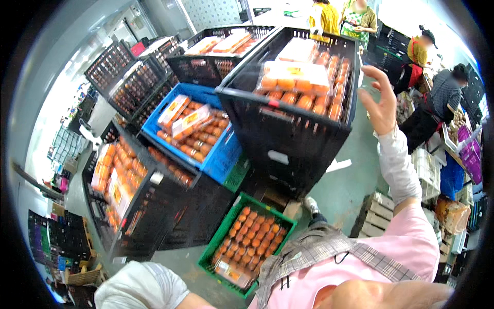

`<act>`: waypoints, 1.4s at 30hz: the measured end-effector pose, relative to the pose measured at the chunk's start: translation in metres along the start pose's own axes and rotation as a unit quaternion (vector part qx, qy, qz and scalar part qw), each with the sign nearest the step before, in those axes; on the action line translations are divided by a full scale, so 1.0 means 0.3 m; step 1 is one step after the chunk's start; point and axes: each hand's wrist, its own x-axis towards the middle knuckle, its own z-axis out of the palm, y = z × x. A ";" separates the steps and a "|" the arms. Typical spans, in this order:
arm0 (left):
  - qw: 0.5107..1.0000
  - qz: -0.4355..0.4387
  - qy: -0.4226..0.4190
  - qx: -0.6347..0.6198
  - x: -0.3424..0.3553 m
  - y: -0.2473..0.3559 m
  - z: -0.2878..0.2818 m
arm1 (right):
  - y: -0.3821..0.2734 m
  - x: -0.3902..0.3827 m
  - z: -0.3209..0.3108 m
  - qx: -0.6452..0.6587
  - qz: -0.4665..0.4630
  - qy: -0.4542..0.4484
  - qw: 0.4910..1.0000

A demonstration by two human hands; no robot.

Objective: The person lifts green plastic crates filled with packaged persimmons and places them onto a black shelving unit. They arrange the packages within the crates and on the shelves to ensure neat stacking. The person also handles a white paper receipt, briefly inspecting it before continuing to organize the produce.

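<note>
My right hand [380,100] is raised at the right side of a tall stack of black crates [288,154], its thumb and fingers apart and holding nothing. It is close to the top crate's right rim; I cannot tell whether it touches. Inside that crate lie clear packs of round orange-red produce [293,77], which look like tomatoes. My left arm [141,288], in a white sleeve, comes in at the lower left, and its hand is not visible. A green crate [290,229] with similar packs rests on the floor by my feet.
A blue crate [216,149] of packs stands left of the tall stack. More filled black crates [149,206] stand at the left and behind. Wooden pallets [378,219] and a white crate [427,170] are to the right. Several people [437,98] work at the far right.
</note>
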 end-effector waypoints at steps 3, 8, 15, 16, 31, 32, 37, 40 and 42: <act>0.998 -0.034 -0.025 0.043 0.015 -0.118 0.171 | 0.103 0.244 0.136 0.049 -0.045 -0.156 0.986; 0.992 -0.083 -0.062 0.077 0.116 -0.396 0.535 | 0.505 0.463 0.351 -0.063 -0.087 -0.460 0.882; 0.981 -0.139 -0.075 0.113 0.143 -0.628 0.798 | 0.582 0.443 0.520 -0.058 -0.141 -0.567 0.810; 0.979 -0.147 -0.077 0.115 0.144 -0.659 0.836 | 0.653 0.426 0.542 -0.002 -0.145 -0.556 0.818; 0.808 -0.474 -0.301 0.179 -0.226 -1.425 0.815 | 0.723 0.617 0.378 0.071 -0.349 -0.571 0.740; 0.754 -0.565 -0.316 0.111 -0.236 -1.421 0.832 | 0.725 0.613 0.383 0.068 -0.377 -0.554 0.739; 0.645 -0.515 -0.564 0.011 -0.329 -1.449 0.955 | 0.795 0.627 0.321 0.100 -0.369 -0.549 0.743; 0.619 -0.472 -0.594 0.205 -0.242 -1.304 0.970 | 0.859 0.721 0.404 0.221 -0.262 -0.585 0.735; 0.657 -0.469 -0.571 0.149 -0.314 -1.252 0.891 | 0.835 0.792 0.572 0.188 -0.237 -0.535 0.789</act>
